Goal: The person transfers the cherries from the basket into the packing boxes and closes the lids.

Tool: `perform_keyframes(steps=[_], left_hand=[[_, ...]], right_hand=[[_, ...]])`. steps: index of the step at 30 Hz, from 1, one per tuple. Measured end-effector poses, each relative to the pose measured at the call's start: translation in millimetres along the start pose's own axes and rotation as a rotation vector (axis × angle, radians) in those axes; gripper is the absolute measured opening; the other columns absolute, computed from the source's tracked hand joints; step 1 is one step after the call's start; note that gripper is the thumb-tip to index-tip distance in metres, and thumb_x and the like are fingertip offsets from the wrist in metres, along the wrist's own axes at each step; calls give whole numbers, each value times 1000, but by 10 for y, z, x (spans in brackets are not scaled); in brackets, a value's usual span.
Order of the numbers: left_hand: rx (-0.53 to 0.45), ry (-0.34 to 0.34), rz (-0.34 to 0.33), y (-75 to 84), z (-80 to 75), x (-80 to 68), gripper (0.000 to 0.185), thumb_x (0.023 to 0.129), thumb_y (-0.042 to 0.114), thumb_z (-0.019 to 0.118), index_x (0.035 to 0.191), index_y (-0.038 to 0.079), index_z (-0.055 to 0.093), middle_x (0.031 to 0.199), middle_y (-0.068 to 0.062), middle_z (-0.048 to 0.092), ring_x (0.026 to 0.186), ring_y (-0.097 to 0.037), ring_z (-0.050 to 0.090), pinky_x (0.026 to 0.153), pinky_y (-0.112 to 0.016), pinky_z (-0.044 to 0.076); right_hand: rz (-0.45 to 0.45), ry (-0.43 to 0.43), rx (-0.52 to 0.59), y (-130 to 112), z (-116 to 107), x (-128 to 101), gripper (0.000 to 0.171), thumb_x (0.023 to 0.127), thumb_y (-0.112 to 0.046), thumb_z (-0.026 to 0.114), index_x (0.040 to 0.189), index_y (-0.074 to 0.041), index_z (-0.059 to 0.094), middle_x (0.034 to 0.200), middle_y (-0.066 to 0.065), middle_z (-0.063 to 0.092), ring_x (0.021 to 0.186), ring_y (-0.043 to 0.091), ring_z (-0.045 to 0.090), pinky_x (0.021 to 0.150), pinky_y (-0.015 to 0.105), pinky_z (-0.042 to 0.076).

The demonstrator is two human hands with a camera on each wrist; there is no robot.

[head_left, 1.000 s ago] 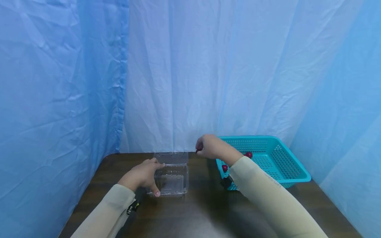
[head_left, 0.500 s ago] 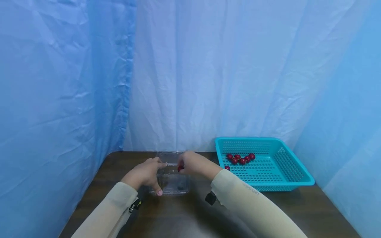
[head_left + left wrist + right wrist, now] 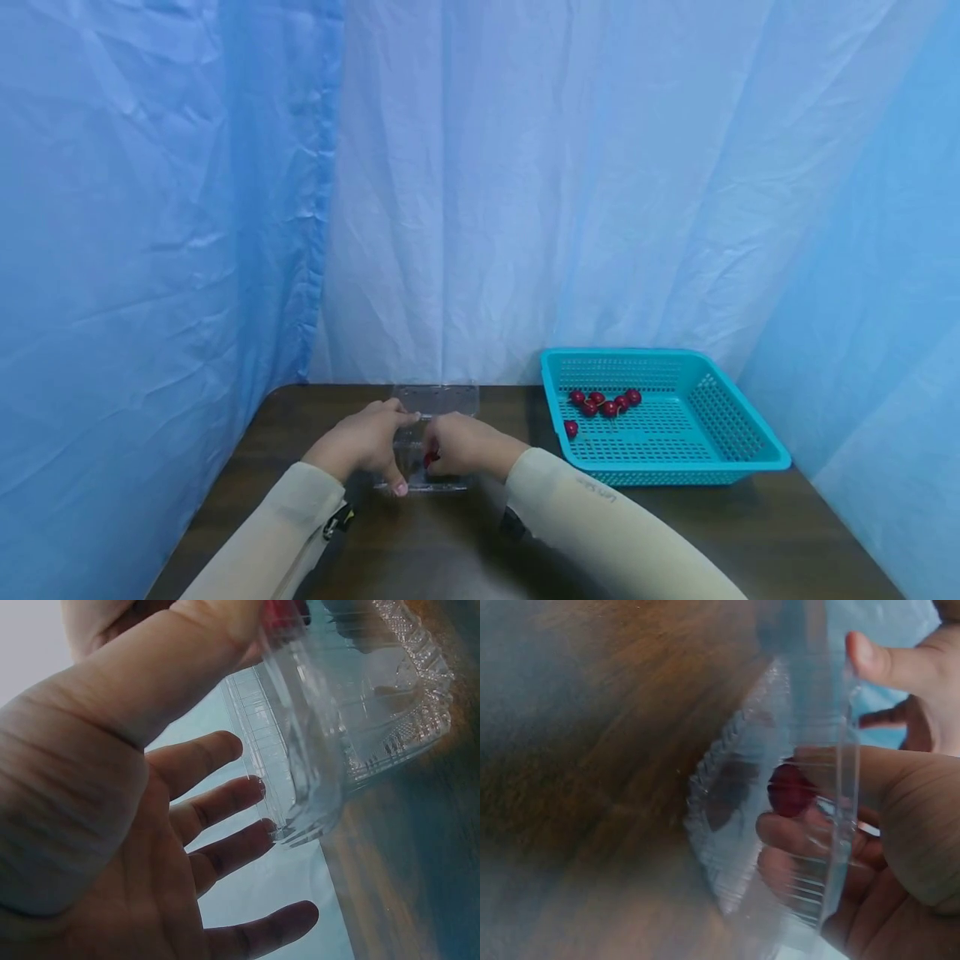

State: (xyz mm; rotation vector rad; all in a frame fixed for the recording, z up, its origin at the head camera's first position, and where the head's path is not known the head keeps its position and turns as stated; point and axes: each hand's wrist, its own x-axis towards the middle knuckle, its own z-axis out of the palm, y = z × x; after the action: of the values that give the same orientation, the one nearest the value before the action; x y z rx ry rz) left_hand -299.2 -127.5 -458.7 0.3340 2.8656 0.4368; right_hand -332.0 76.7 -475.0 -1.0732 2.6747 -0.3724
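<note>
A clear plastic clamshell container (image 3: 442,479) sits on the dark wooden table (image 3: 675,533), its lid standing open at the back. My left hand (image 3: 367,442) holds its left side, thumb at the near corner and fingertips at the far one. In the left wrist view the thumb lies over the container's (image 3: 360,712) rim. My right hand (image 3: 465,446) reaches into the container and pinches a red cherry (image 3: 430,458) low inside it. The right wrist view shows that cherry (image 3: 791,789) and the fingers (image 3: 795,829) through the clear wall.
A teal plastic basket (image 3: 738,433) stands on the table to the right, with several red cherries (image 3: 603,404) lying in its far left part. Blue cloth hangs close round the table's back and sides.
My right hand has carried the cherry from beside the basket leftwards and down into the clear container. My left hand has kept its hold on the container.
</note>
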Motion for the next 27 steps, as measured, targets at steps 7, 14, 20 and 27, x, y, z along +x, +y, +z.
perform_keyframes(steps=[7,14,20,27], left_hand=[[4,-2,10,14,-13,-11,126,56,41,116,167,23,59,165,-11,57,151,-39,55,111,-66,61],[5,-3,9,36,-23,-20,126,56,40,116,167,23,59,164,-11,58,149,-38,56,111,-67,61],[7,1,-3,48,-20,-23,125,56,40,116,166,23,60,163,-12,59,146,-38,59,110,-67,61],[8,-2,-9,34,-13,-13,124,56,40,116,166,23,61,164,-13,58,146,-39,58,110,-69,61]], right_hand=[[-49,6,-39,4,74,29,14,95,-16,93,106,-20,85,99,-8,80,84,2,70,80,20,63],[-25,-6,-28,-3,58,7,17,95,-19,94,110,-20,85,105,-8,82,91,3,74,86,23,65],[62,-2,26,-40,-93,-79,17,101,-24,89,117,-21,86,113,-5,83,95,7,78,91,30,70],[28,36,13,-69,-299,-182,11,105,-24,83,115,-22,87,107,-8,83,89,2,75,85,25,68]])
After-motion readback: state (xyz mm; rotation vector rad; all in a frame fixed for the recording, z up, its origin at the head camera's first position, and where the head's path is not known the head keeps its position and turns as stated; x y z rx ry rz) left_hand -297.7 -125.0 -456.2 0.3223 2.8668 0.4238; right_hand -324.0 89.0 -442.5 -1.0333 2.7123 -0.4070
